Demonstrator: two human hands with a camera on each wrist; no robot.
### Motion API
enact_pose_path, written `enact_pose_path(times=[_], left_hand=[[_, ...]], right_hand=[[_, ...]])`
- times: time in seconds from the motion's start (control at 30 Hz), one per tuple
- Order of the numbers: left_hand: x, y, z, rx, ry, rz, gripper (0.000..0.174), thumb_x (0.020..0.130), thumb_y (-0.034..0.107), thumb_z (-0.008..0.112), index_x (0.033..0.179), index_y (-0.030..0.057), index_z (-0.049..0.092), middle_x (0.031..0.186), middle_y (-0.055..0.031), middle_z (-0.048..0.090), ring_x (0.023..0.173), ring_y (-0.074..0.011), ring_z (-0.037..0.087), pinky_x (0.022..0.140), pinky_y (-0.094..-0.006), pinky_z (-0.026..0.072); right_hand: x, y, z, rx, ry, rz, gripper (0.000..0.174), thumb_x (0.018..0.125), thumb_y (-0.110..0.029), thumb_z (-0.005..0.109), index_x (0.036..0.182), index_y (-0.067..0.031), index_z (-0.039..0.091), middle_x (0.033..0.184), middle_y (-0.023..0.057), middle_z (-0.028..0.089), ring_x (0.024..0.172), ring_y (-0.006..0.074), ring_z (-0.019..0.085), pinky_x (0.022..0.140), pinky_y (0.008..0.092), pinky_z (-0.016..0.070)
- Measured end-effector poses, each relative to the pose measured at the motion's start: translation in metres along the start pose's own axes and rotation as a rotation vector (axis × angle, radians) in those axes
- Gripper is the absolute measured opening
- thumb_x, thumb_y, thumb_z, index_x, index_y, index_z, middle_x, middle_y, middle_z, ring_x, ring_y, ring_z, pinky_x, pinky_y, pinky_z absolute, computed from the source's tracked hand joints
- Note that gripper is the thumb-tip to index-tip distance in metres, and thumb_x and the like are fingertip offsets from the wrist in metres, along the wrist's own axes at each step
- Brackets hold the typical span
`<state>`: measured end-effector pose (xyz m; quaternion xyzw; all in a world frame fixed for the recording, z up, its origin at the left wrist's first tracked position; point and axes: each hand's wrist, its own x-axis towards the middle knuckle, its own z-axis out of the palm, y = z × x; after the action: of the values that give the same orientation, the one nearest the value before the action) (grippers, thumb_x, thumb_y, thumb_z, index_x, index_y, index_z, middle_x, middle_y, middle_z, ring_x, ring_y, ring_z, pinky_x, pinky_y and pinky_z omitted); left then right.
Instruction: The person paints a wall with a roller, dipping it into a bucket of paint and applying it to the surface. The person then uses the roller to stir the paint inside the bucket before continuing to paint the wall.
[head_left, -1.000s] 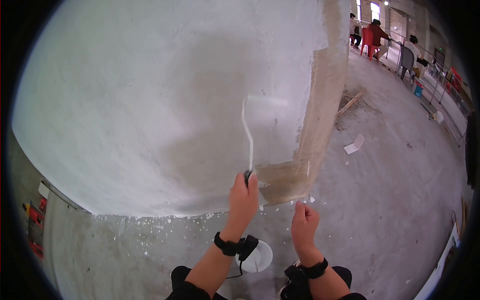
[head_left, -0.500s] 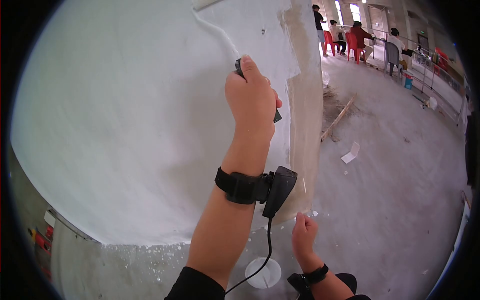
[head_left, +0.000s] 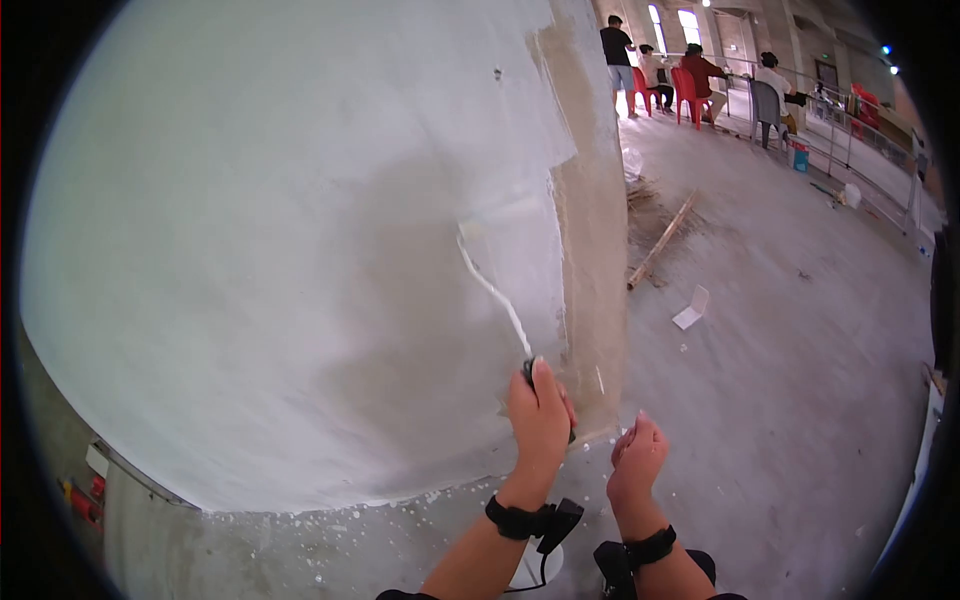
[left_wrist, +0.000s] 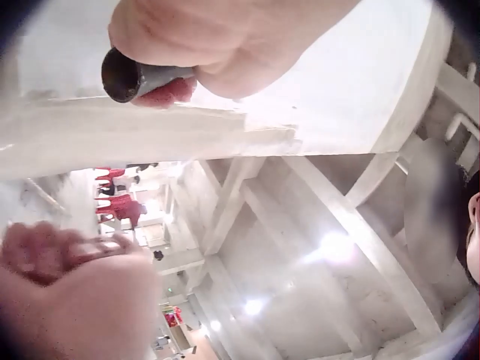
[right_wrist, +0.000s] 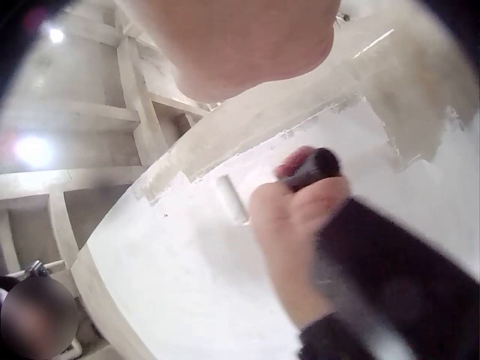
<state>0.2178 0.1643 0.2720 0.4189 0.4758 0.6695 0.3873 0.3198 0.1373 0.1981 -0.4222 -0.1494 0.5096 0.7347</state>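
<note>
My left hand (head_left: pixel 540 420) grips the black handle of a paint roller (head_left: pixel 493 290) whose frame is coated white. The white roller sleeve (right_wrist: pixel 232 199) lies against the white-painted wall (head_left: pixel 300 250), near a bare brownish strip (head_left: pixel 592 260) along the wall's right edge. In the left wrist view, the handle's hollow end (left_wrist: pixel 121 75) shows below the left palm. My right hand (head_left: pixel 638 460) hangs low by the wall's bottom corner, fingers loosely curled, holding nothing. Part of it fills the top of the right wrist view.
A white bucket (head_left: pixel 540 567) stands on the floor below my left wrist, partly hidden. White spatters line the wall's foot. To the right lie a wooden stick (head_left: pixel 662 240) and a folded white piece (head_left: pixel 692 308). Several people are farther back near chairs (head_left: pixel 688 98) and a railing.
My left hand raised the roller up the wall, then brought it back down, now farther right. The head view has shifted. My right hand stays low, its fingers turned slightly.
</note>
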Motion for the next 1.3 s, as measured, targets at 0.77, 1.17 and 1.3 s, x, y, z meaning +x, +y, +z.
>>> enact_pose_path(times=[0.77,1.17,1.3], left_hand=[[-0.095,-0.250,-0.107,0.463,0.103,-0.344,0.034,0.100,0.033,0.046,0.089,0.0009,0.049,0.069,-0.0149,0.056,0.055,-0.0297,0.056,0.053,-0.0410,0.0440],[-0.016,-0.077,-0.017,0.277,0.045,0.006,0.029,0.102,0.029,0.046,0.088,0.0032,0.046,0.065,-0.0048,0.050,0.048,-0.0120,0.049,0.044,-0.0286,0.0398],[-0.010,-0.039,-0.011,0.005,-0.089,-0.089,0.025,0.103,0.024,0.042,0.089,0.0033,0.045,0.070,-0.0044,0.053,0.050,-0.0080,0.049,0.045,-0.0256,0.0393]], right_hand=[[-0.005,-0.008,-0.011,-0.146,-0.088,-0.155,0.045,0.100,-0.020,0.046,0.058,-0.0122,0.033,0.049,-0.0040,0.032,0.043,0.0052,0.027,0.041,0.0255,0.0226],[-0.010,-0.006,0.003,-0.122,-0.107,-0.124,0.045,0.100,-0.021,0.048,0.058,-0.0114,0.034,0.049,-0.0032,0.034,0.042,0.0053,0.028,0.041,0.0252,0.0225],[-0.010,-0.001,0.005,-0.163,-0.135,-0.150,0.040,0.099,-0.019,0.050,0.061,-0.0100,0.039,0.052,-0.0042,0.038,0.046,0.0046,0.032,0.043,0.0237,0.0245]])
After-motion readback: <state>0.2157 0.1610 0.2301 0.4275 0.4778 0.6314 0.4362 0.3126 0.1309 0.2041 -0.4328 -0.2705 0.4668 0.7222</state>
